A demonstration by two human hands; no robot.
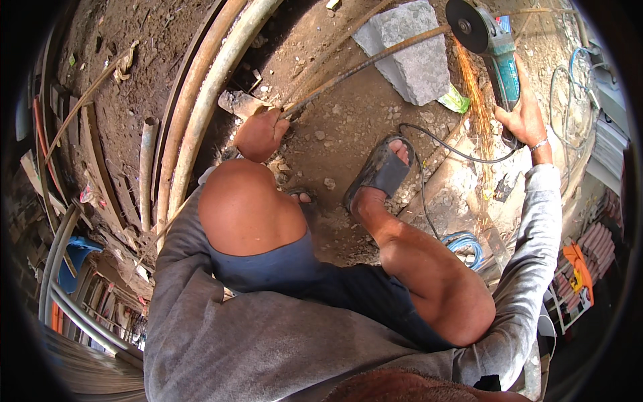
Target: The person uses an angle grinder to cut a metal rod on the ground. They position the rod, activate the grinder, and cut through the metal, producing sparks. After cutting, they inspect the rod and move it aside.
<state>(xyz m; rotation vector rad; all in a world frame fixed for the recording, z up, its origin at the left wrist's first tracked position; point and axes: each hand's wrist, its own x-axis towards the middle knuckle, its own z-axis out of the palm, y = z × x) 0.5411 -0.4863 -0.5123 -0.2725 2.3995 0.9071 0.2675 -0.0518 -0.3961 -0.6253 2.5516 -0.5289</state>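
Note:
My left hand (261,134) is closed round the lower end of a thin rusty rod (362,63), which slants up to the right over a jagged grey concrete block (412,74). My right hand (521,117) grips a teal angle grinder (507,77). Its dark disc (469,27) is at the rod near the top, with orange sparks (472,87) streaming downward. A pale chunk (234,100) lies just beside my left hand. The grinder's black cord (455,151) loops over the dirt by my sandalled foot (385,167).
Long curved pipes (207,107), wooden strips (97,167) and a blue plastic object (77,251) lie along the left. Coiled blue cable (462,244) sits right of my leg. Grey sheets (609,147), pinkish bundled items and an orange object (576,271) are at the right edge.

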